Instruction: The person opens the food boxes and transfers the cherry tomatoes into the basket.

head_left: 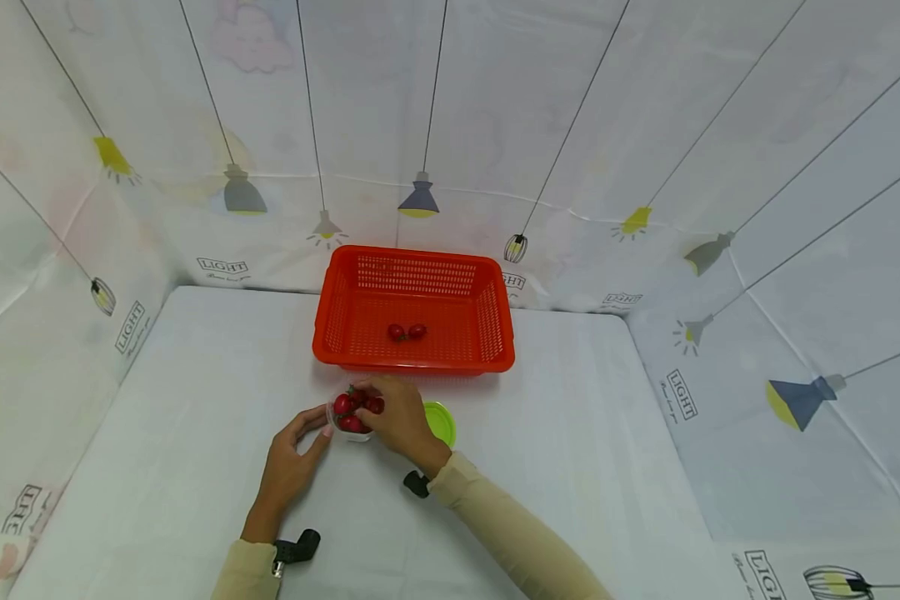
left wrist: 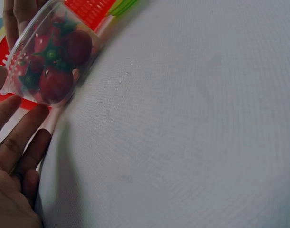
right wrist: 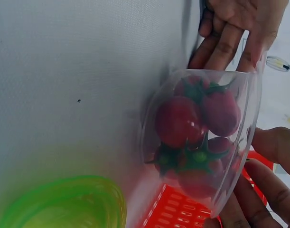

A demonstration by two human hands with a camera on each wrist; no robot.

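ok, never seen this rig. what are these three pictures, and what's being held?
No machine here: a person's bare left hand and right hand are working. The wide picture comes from a head camera looking down; the two close ones come from cameras on each wrist. On the white surface are a red basket containing two tomatoes, a lime-green round piece, possibly a lid, and a clear tub of tomatoes. The left hand touches the tub's side. The right hand's fingers are at its opening; whether they grip a tomato isn't clear.

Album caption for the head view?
Left hand touches a tub of tomatoes, right hand over it, red basket beyond.
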